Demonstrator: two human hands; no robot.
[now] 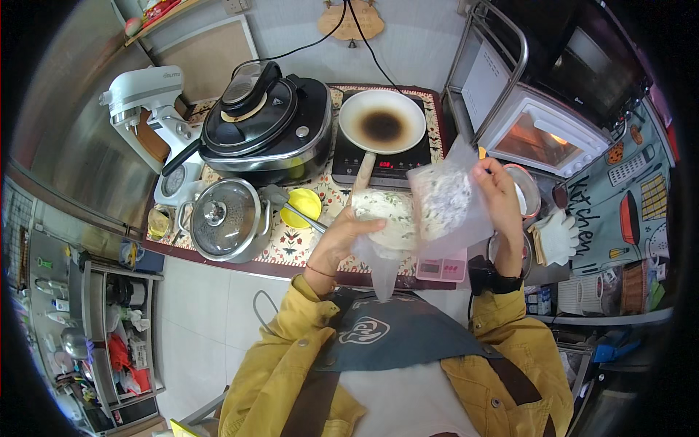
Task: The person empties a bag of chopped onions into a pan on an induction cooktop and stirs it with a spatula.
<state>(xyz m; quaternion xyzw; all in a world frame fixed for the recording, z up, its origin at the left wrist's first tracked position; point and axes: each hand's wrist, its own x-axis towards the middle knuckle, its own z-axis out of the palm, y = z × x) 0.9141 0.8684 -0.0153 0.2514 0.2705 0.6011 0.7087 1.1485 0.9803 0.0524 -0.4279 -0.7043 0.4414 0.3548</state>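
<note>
My left hand (339, 236) supports a flat white dough round (390, 216) flecked with green, its thumb across the top. A strip of translucent film (384, 267) hangs below the dough. With my right hand (499, 191) I pinch a translucent plastic sheet (469, 224) near its upper edge. Behind that sheet shows a second pale, green-flecked dough piece (441, 199), tilted up beside the first; whether the two pieces touch is unclear. Both hands are above the front of the table, over a pink kitchen scale (441, 266).
Beyond my hands, a white frying pan (382, 121) with a browned centre sits on an induction cooker (349, 170) with a lit display. To the left stand a lidded steel pot (225, 218), a yellow bowl (300, 207), a black electric pan (262, 125) and a stand mixer (158, 109). A lit oven (540, 136) is at right.
</note>
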